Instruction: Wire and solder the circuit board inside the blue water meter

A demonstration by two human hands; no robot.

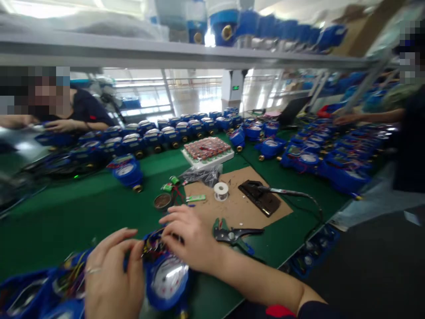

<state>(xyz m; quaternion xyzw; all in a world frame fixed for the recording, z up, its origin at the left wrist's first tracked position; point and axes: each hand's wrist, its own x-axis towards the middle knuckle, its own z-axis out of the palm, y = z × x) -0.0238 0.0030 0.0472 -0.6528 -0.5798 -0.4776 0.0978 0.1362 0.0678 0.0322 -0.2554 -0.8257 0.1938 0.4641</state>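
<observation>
A blue water meter [168,281] with a round white dial lies at the front of the green bench, its upper compartment uncovered and full of wires [153,249]. My left hand [114,270] is at the compartment's left side, thumb and fingers pinched close to the wires; what they hold is too small to make out. From the right, my right hand [189,237] reaches over the same compartment with bent fingers at its edge. Whether it grips a wire is hidden. More opened blue meters [68,283] with loose wires sit left of my left hand.
Brown cardboard [212,217] carries a solder spool [221,191] and a soldering iron [275,190] on a dark stand. Wire strippers [232,235] lie near my right forearm. Behind are a battery tray [209,150] and rows of meters [152,138]. Co-workers sit left and stand right; a shelf [166,53] crosses above.
</observation>
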